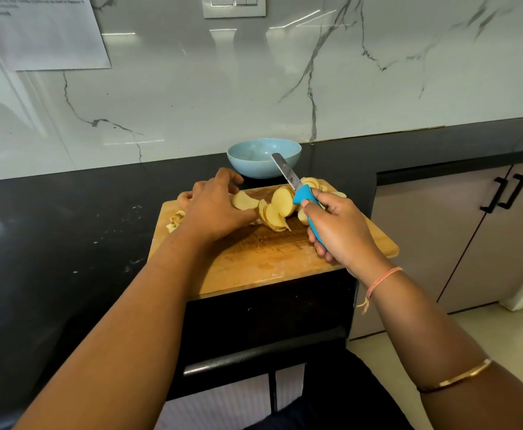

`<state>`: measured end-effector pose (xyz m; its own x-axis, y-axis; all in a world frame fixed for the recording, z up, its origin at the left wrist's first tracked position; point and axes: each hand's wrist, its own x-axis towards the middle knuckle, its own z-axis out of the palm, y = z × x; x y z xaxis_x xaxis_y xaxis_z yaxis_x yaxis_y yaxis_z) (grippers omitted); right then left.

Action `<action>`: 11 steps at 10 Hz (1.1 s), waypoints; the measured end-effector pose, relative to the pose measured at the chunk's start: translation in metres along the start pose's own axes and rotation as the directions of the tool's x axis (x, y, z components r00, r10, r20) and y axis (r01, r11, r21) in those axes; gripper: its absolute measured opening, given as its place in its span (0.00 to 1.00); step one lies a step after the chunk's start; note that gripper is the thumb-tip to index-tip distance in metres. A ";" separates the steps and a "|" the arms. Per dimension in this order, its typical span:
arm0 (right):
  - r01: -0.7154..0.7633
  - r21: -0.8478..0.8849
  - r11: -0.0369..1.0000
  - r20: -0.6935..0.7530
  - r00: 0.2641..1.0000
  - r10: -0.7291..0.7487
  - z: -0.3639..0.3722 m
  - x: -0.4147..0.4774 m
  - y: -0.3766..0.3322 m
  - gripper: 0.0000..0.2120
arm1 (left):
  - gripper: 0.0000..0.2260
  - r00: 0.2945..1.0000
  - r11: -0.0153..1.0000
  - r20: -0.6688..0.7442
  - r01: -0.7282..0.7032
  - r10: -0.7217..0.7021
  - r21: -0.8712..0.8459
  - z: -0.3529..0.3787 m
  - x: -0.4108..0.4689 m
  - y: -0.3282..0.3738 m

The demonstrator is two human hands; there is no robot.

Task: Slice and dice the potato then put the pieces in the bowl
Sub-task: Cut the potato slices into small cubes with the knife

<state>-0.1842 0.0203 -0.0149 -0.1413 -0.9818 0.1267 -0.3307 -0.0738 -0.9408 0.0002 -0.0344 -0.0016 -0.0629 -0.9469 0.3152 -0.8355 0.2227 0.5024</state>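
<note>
one knife [300,194] in right hand [341,231], one bowl [251,169], one board [269,259].

Glossy white marble-look wall [223,88] w/ grey veins runs behind a black countertop [52,228] and shows strip-light reflections [313,20]. A printed paper sheet [43,32] hangs top left, and a white socket/switch plate [234,4] sits top centre. At right, 2 beige cabinet doors [424,231] w/ 2 black bar handles [502,193] stand below the counter, over a pale cream floor [471,330].
</note>
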 end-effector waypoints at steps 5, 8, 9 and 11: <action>-0.004 0.027 1.000 0.010 1.000 0.004 -0.002 -0.002 0.000 0.20 | 0.25 0.938 0.792 0.276 0.328 -0.209 -0.514 -0.018 -0.018 0.023; 0.006 0.017 1.000 0.004 1.000 -0.006 0.000 -0.002 0.001 0.20 | 0.25 0.968 0.856 0.031 0.236 -0.250 -0.461 -0.018 -0.016 0.012; 0.013 0.013 1.000 0.002 1.000 -0.013 0.000 -0.002 0.001 0.20 | 0.25 0.959 0.780 0.035 0.251 -0.282 -0.574 -0.017 -0.015 0.015; 0.011 0.006 1.000 0.005 1.000 -0.011 0.000 -0.001 0.002 0.21 | 0.26 0.924 0.562 0.200 0.359 -0.325 -0.745 0.001 -0.010 0.021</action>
<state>-0.1844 0.0209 -0.0166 -0.1333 -0.9817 0.1358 -0.3267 -0.0858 -0.9412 -0.0171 -0.0200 0.0049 0.1045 -0.9940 -0.0335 -0.0849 -0.0425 0.9955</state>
